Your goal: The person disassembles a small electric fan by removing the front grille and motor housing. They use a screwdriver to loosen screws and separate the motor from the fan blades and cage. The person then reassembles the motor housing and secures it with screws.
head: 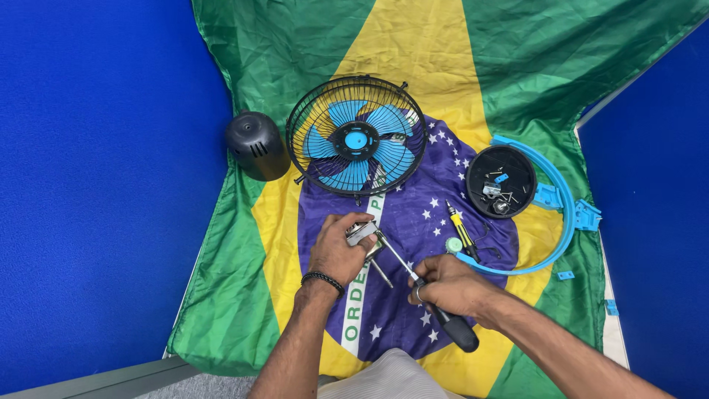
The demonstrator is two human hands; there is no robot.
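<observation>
Blue partition walls enclose a work surface draped with a green, yellow and blue flag cloth [244,295]. Near the centre of the cloth, the left hand [336,251] has its fingers closed around a small metal motor part [362,233], holding it just above the cloth; a thin shaft projects from beneath it. The right hand [449,284] grips the black handle of a screwdriver [443,318], whose shank runs up to the part with the tip apparently touching it. The part appears rigid, compact and fairly dense for its size, with smooth metal faces likely to slip; it is best held by its flat sides, clear of the shaft. Beyond the hands lies a black wire fan cage with blue blades [356,137], and a dark motor housing [256,145] stands to its left. To the right, a round black cover [517,159] holds loose screws, beside a blue curved bracket [569,214] and a small yellow screwdriver [461,229].
</observation>
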